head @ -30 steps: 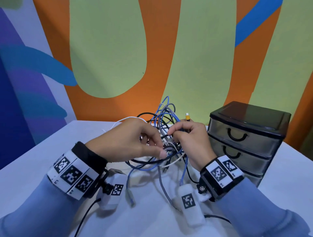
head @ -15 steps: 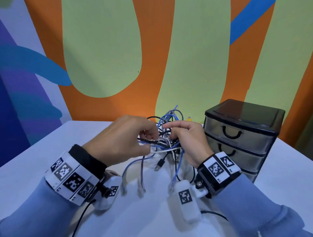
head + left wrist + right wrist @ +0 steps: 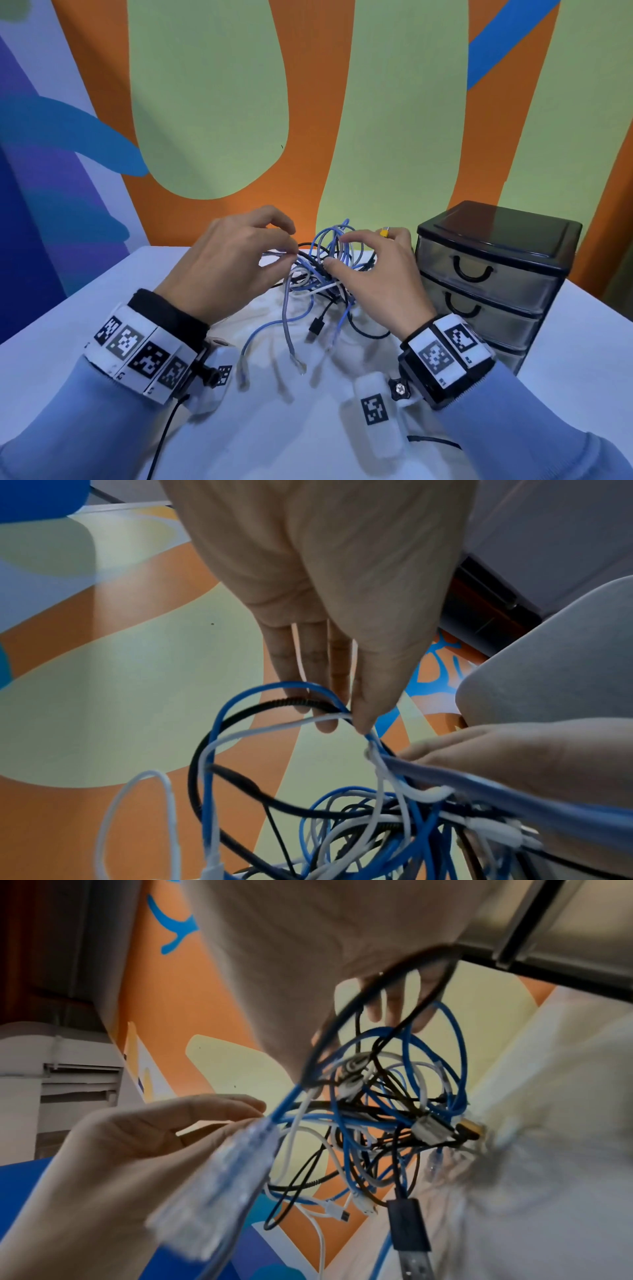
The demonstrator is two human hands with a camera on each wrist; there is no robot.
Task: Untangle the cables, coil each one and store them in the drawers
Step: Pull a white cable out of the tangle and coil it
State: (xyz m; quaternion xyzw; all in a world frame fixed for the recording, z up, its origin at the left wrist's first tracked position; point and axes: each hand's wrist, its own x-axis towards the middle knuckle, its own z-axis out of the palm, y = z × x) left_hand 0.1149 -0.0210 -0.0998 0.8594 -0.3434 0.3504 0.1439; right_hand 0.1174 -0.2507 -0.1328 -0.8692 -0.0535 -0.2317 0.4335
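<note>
Head view: left hand (image 3: 236, 263) at centre frame pinches strands at the left edge of the tangle (image 3: 322, 274) between thumb and fingertips. Right hand (image 3: 376, 274) sits just right of it, fingers curled over the tangle and thumb pressed against the strands; a yellow plug (image 3: 386, 232) shows at its knuckles. The tangle is lifted off the table (image 3: 582, 342), with several plug ends hanging below it. The drawers (image 3: 486, 274), at right of frame, are all closed.

Left wrist view: the left hand (image 3: 325, 574) fills the upper centre; thumb and fingertips pinch a blue and a white strand where they cross. The tangle (image 3: 359, 818) occupies the lower centre.

Right wrist view: the tangle (image 3: 383, 1102) hangs at centre, blue, white and black cables (image 3: 407, 1223) interlaced. Right fingers (image 3: 394, 1004) appear behind a black loop at top; whether they close on it cannot be told.

Assessment: early stage. No cable is separated, coiled or stored; all steps remain.
</note>
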